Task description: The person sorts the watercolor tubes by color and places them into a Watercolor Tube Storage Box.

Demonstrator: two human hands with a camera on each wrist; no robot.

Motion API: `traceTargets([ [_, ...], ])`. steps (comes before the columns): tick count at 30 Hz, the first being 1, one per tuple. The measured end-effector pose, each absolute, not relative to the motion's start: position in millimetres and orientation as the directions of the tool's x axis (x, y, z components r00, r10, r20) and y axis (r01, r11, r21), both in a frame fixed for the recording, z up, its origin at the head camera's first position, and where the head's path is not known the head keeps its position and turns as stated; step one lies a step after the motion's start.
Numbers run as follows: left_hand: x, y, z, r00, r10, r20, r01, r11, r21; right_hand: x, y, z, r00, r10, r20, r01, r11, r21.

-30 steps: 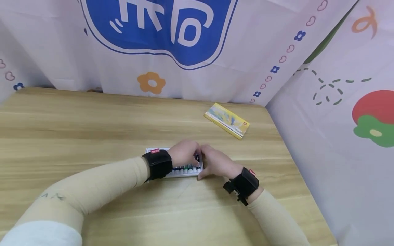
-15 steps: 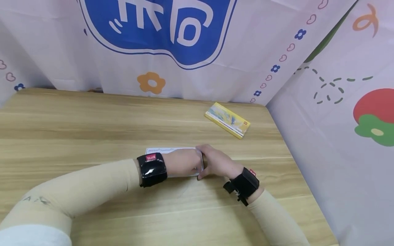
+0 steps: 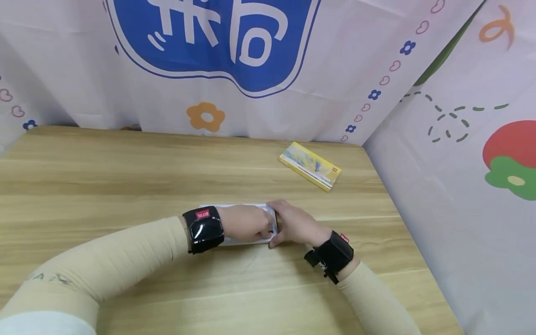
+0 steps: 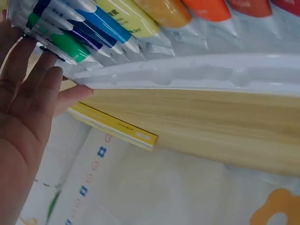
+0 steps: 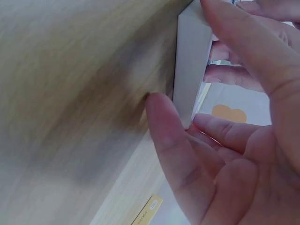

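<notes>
A white plastic tray (image 4: 197, 72) lies on the wooden table in front of the person. Paint tubes (image 4: 108, 23) in green, purple, blue, yellow, orange and red lie side by side in it, mostly covered by the left hand in the head view. Reaching over the tray from the left, the left hand (image 3: 246, 222) rests its fingertips on the tubes at the right end. In the left wrist view its fingers (image 4: 40, 89) are fairly straight against the dark and green tubes. The right hand (image 3: 298, 222) grips the tray's right short end, thumb and fingers spread to its two corners.
A flat yellow box (image 3: 311, 166) with a picture on its lid lies farther back on the table (image 3: 125, 177), to the right. Printed white cloth (image 3: 335, 56) hangs behind the table and along its right side.
The left hand has shifted from pinching near the tray's right end to lying lower and flatter over the tubes, its wrist slightly left. The right hand keeps its grip on the tray's end.
</notes>
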State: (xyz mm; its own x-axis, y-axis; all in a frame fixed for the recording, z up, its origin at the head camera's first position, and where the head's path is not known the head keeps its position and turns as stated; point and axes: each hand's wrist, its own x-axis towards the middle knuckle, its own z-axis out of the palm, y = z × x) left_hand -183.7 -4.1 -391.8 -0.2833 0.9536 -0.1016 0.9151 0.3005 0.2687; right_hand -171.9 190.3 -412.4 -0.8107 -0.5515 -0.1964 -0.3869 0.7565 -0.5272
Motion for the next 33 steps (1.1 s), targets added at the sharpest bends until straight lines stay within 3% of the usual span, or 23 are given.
traceTargets([
  [6,-194.4,-20.5,-390.6,-0.359,0.928,-0.103,0.801,0.363,0.475,-172.8,188.2,-413.2,-0.810,-0.547,-0.212,-0.387,0.769,-0.509],
  [12,-200.2,-52.7,-391.0,-0.449,0.891,-0.068,0.736,0.411,0.538,-172.8,185.9,-411.7,-0.815,-0.525,-0.245,-0.373,0.799,-0.472],
  [19,-185.1,-69.0,-399.4,-0.534,0.837,-0.123,0.748,0.535,0.392,-172.5,185.0,-409.9,-0.816,-0.513,-0.264,-0.371,0.817,-0.441],
  [29,-174.4,-65.3,-403.4,-0.514,0.854,-0.080,0.825,0.518,0.225,-171.8,184.4,-410.5,-0.818,-0.505,-0.275,-0.364,0.825,-0.431],
  [33,-174.9,-63.4,-403.9,-0.515,0.853,-0.086,0.820,0.519,0.242,-171.3,185.6,-410.2,-0.820,-0.503,-0.273,-0.362,0.825,-0.434],
])
